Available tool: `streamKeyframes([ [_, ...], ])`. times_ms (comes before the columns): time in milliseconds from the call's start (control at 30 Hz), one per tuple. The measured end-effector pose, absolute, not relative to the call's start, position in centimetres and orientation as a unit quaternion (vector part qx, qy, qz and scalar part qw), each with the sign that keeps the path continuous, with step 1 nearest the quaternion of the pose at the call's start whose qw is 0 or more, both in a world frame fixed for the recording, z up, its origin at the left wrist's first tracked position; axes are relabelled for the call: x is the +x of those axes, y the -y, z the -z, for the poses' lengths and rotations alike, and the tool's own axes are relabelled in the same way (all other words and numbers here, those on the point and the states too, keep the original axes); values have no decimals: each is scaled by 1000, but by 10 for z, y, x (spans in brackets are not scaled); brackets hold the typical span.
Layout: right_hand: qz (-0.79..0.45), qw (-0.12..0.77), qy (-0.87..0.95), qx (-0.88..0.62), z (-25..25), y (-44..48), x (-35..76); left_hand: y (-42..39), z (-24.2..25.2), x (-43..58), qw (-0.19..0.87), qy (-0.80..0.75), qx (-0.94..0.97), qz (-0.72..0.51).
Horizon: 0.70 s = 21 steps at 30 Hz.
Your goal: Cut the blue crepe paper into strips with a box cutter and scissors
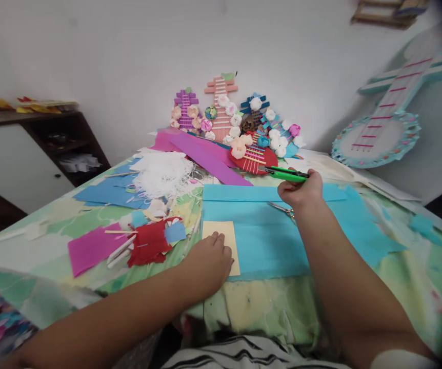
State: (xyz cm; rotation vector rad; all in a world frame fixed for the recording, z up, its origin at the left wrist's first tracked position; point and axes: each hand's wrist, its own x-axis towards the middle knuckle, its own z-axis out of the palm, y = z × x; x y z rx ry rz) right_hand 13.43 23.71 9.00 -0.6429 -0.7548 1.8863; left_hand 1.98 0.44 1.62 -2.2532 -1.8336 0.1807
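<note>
My left hand (210, 261) rests on a cream paper rectangle (210, 229), pressing it with lightly bent fingers; nothing is gripped in it. Beneath that card lies a wide sheet of turquoise crepe paper (267, 241), with a folded strip along its far edge. My right hand (304, 188) is raised over the far part of the sheet, closed around a green utility knife (288, 175) whose front end points left. A pair of scissors (281, 207) lies on the turquoise paper, its handles partly hidden behind my right wrist.
Left lie magenta paper (94, 248), red crepe paper (149, 241), thin sticks (121, 251) and white shredded paper (163, 171). A purple strip (209, 154) crosses the back. Flower-decorated guitar shapes (221, 113) lean against the wall; a larger guitar shape (378, 133) stands right.
</note>
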Motion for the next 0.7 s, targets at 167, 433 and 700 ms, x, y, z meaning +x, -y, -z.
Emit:
streamKeyframes([
  [167,-838,392,283,-254,-101,-223,124,-4,-15,19,105,625,-772,-47],
  [433,-861,359,330,-146,-117,-196,103,-5,-7,18,108,638,-762,-20],
  [700,-848,289,396,-203,-83,-186,76,-3,-8,17,112,643,-757,2],
])
